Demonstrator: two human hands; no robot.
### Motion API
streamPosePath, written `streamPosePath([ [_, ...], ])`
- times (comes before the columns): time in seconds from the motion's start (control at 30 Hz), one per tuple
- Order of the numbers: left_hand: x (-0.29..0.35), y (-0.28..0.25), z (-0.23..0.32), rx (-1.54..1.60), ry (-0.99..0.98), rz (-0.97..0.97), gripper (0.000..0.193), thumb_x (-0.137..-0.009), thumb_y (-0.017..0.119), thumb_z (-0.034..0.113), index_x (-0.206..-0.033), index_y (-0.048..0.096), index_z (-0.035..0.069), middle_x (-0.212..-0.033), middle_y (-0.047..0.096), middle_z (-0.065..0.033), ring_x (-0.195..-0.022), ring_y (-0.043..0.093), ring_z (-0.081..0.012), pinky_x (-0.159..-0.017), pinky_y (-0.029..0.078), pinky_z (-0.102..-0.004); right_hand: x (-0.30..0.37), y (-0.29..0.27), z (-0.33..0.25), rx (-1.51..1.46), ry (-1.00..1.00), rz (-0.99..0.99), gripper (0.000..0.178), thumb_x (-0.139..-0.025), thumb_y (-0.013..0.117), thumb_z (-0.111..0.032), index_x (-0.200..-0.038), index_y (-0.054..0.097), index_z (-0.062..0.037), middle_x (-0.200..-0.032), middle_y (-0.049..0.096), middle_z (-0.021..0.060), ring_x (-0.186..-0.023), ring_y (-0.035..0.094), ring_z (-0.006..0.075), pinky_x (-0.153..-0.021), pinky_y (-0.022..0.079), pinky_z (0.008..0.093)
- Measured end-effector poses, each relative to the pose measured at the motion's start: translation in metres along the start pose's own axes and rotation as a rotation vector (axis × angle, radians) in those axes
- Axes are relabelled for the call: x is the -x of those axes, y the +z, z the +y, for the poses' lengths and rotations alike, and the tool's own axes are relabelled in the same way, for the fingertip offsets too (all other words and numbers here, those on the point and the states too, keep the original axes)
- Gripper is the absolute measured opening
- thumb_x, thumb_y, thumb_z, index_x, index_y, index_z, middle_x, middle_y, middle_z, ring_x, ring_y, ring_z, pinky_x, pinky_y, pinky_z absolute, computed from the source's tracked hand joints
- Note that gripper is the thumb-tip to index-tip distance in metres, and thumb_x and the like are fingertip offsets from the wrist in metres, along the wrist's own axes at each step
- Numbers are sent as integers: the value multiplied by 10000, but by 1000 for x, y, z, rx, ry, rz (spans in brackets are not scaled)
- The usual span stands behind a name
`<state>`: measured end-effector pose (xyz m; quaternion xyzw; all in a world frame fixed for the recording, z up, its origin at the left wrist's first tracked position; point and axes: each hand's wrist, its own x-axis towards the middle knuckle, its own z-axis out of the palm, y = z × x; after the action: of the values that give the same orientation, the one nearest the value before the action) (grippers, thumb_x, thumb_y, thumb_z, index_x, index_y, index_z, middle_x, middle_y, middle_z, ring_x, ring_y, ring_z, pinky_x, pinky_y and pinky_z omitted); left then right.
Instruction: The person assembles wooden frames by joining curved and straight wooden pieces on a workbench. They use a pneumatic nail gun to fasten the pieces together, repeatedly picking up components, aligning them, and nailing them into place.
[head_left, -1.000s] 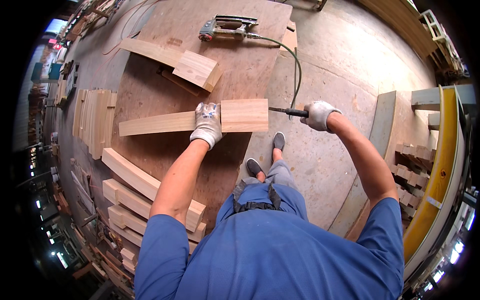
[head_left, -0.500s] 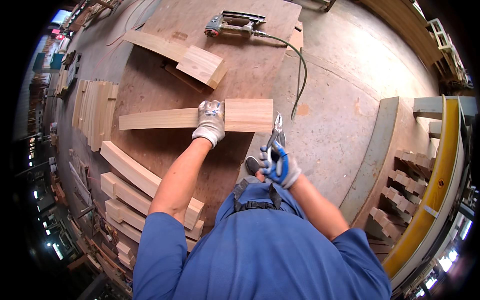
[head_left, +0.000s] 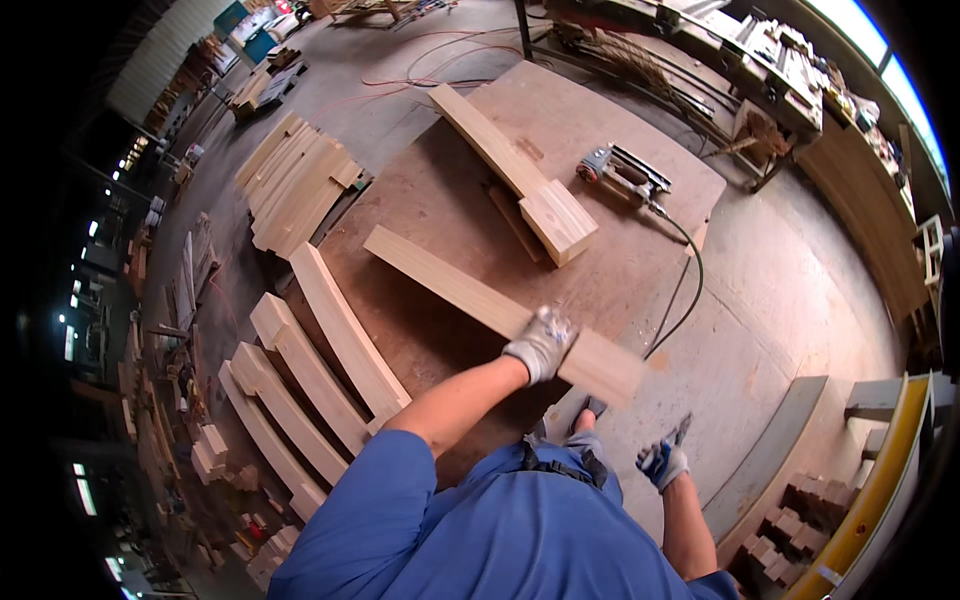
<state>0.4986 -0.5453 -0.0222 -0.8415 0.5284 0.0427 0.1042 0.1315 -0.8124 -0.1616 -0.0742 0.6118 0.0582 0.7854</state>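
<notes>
My left hand, in a whitish glove, is closed round a long pale wooden leg just beside its thick block end, which is blurred by motion. The leg slants over the brown worktable. My right hand, in a blue and grey glove, is closed on a pair of pliers out to the right, apart from the leg and with the jaws pointing away from me. Further back on the table lie a second block-ended leg and a nail gun.
A green air hose drops from the nail gun over the table's right edge. Several wooden legs lie side by side at the near left, with stacked boards beyond. A yellow beam borders the right, near stacked blocks.
The leg has swung from lying level to slanting down to the right, moving with my left hand. My right hand has drawn away to the right with the pliers. The view has turned.
</notes>
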Motion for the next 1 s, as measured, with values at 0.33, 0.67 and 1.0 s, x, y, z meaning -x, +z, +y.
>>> streamPosePath([
  [0.33, 55, -8, -4, 271, 321, -88, 452, -816, 738, 244, -1260, 694, 172, -1156, 709, -55, -1196, 654, -270, -1137, 373, -495, 27, -80, 39, 123, 86, 443, 403, -1110, 478, -342, -736, 384, -225, -596, 306, -15, -561, 354, 215, -610, 308, 417],
  [0.67, 58, 9, -189, -40, -547, 297, 469, -1016, 596, 246, -1467, 596, 118, -1371, 631, -143, -1296, 568, -341, -1134, 423, -488, 25, -47, 54, 234, -14, 367, 219, -1092, 575, -261, -915, 565, -132, -698, 540, 55, -663, 591, 322, -614, 507, 512],
  [1.0, 62, -12, -93, 953, -878, 159, 998, -951, 759, 451, -1704, 203, 105, -1703, 302, -277, -1532, 385, -467, -1249, 377, -477, 39, -34, 60, 596, -154, 417, 256, -1065, 622, -225, -837, 583, -115, -679, 559, 53, -590, 579, 284, -549, 490, 465],
])
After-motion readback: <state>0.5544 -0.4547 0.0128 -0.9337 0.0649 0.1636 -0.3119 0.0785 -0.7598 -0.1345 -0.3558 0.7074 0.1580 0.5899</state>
